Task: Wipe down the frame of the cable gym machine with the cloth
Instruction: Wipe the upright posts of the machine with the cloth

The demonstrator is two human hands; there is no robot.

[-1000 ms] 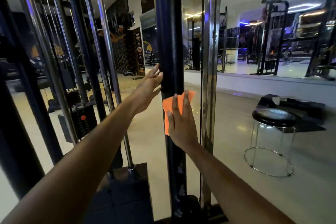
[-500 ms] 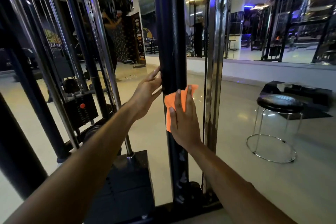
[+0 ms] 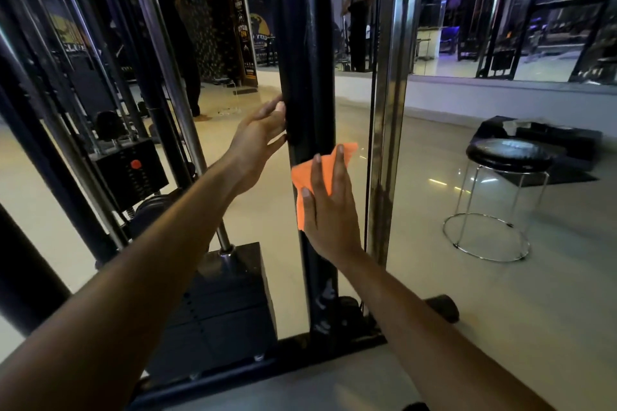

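Here the right hand (image 3: 329, 210) presses an orange cloth (image 3: 320, 173) flat against the black post (image 3: 302, 53), fingers straight. The left hand (image 3: 255, 140) rests open on the post's side. A round stool (image 3: 509, 152) stands on the glossy floor (image 3: 434, 294); behind is probably a mirror wall (image 3: 517, 17).

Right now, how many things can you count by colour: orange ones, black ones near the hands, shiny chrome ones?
Orange: 1, the cloth pressed flat under the right hand.
Black: 2, the frame post that the left hand touches, and the stool seat.
Chrome: 1, the upright right of the post.
Total: 4.
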